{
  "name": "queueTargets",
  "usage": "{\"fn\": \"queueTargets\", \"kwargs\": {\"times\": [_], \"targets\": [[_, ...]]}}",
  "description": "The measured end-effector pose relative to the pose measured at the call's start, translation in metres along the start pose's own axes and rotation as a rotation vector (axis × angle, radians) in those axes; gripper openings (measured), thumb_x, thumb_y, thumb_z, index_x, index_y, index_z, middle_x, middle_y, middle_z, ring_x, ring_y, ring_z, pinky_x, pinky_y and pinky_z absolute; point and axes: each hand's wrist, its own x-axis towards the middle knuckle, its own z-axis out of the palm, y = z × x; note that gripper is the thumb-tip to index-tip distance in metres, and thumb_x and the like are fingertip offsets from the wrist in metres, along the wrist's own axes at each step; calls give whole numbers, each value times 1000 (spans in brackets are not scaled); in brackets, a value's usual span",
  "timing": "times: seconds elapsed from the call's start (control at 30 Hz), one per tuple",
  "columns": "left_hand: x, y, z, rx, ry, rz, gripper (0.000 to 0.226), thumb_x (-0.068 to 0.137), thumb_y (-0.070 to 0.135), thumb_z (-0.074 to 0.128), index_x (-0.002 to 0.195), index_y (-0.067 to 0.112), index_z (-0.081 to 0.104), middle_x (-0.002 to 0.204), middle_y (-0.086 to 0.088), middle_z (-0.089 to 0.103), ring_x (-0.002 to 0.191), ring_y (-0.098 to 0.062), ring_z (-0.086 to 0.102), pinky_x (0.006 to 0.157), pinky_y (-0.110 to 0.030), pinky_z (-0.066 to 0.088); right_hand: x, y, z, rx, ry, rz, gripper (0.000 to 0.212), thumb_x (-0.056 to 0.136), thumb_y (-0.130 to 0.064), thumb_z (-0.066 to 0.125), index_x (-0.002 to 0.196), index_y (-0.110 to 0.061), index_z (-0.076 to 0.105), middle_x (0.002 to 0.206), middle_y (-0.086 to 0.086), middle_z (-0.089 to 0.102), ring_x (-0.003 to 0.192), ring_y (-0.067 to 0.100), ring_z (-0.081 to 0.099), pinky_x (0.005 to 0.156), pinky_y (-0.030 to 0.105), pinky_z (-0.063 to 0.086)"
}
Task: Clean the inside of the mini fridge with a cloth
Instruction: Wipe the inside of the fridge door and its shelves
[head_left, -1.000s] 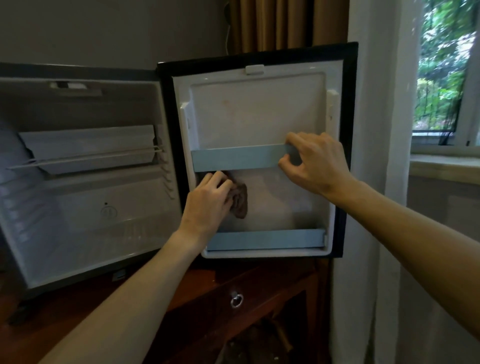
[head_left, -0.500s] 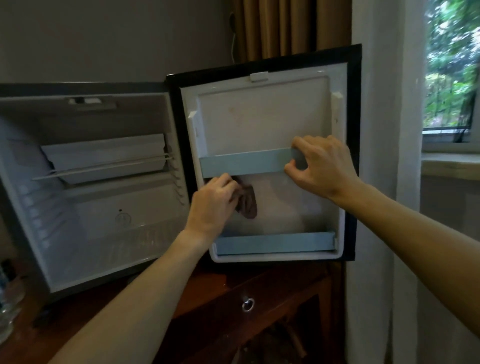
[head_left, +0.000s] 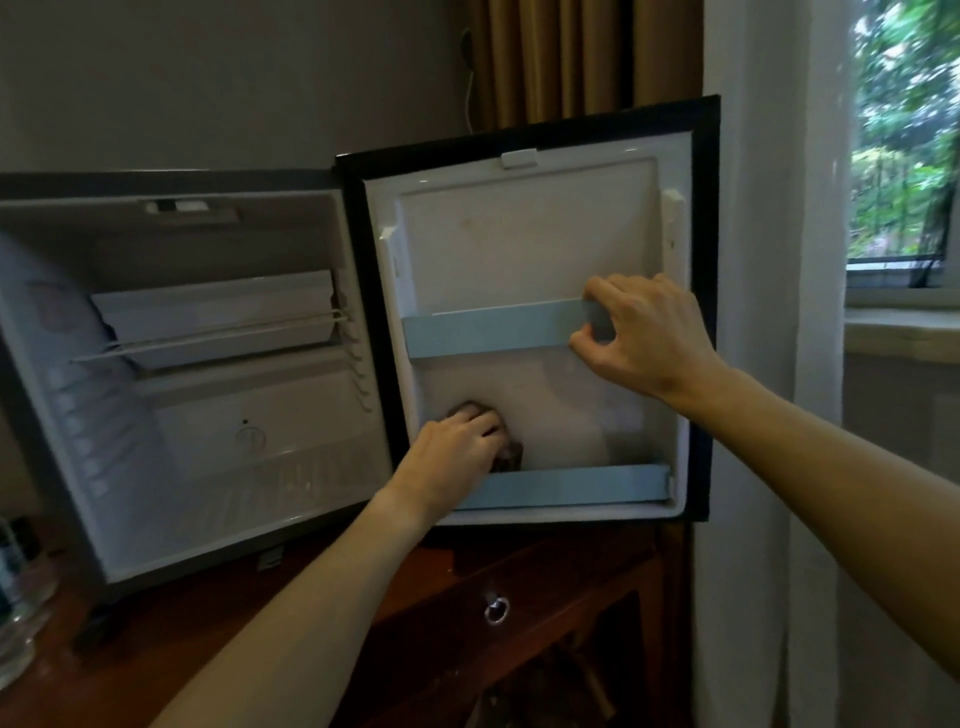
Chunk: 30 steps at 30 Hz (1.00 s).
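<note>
Sliding down from under the upper door rail (head_left: 493, 327) to just above the lower rail (head_left: 571, 486), the left hand (head_left: 457, 447) presses the brown cloth (head_left: 510, 455) against the door liner (head_left: 530, 244) (cavity apparently unwiped) while the right hand (head_left: 644, 332) pinches the upper rail, steadying the door.

The left hand (head_left: 457, 441) is covering nearly all of the cloth (head_left: 511, 456), leaving only a dark crumpled bit showing just above the lower door rail (head_left: 571, 486). The right hand (head_left: 644, 338) is hiding the right end of the upper door rail (head_left: 488, 328). Left of the mini fridge (head_left: 197, 374), a clear bottle (head_left: 13, 597) is being cut off by the frame edge, its label blurring beyond reading. Below the fridge door (head_left: 524, 218), the wooden cabinet's (head_left: 545, 582) dark shelf contents are staying too dim to identify.
</note>
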Motion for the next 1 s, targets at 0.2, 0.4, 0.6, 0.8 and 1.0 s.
{"fn": "queueTargets", "kwargs": {"times": [0.2, 0.4, 0.6, 0.8, 1.0], "targets": [[20, -16, -24, -170, 314, -396, 14, 85, 14, 76, 98, 13, 73, 101, -1, 68, 89, -24, 66, 75, -40, 57, 0, -1, 3, -22, 7, 14, 27, 80, -41, 55, 86, -15, 56, 71, 3, 56, 60, 23, 49, 60, 36, 39], [18, 2, -8, -124, 273, -319, 16, 80, 6, 77, 95, 10, 72, 102, -5, 66, 88, -28, 64, 72, -43, 57, 2, -4, 4, -27, 10, 21, 26, 80, -41, 54, 83, -15, 56, 68, 2, 56, 57, 22, 48, 59, 34, 38], [11, 8, 9, -97, 48, -12, 13, 86, 8, 72, 97, 12, 74, 105, -2, 67, 99, -27, 65, 63, -45, 59, 3, -6, -1, -16, -13, 40, 27, 80, -41, 54, 81, -15, 54, 66, 2, 55, 56, 24, 49, 60, 38, 43], [33, 8, -13, -307, 407, -457, 12, 83, 12, 79, 94, 11, 74, 98, -1, 66, 87, -16, 62, 78, -27, 51, 1, -7, 0, -35, 5, 45, 27, 80, -43, 50, 81, -16, 54, 67, 1, 55, 58, 23, 49, 60, 36, 38], [34, 22, 3, -210, 330, -345, 16, 79, 5, 78, 93, 10, 71, 102, -4, 63, 91, -26, 61, 72, -40, 55, 3, -7, 4, -27, 9, 46, 29, 80, -43, 52, 83, -15, 57, 67, 1, 57, 58, 23, 50, 61, 35, 39]]}}
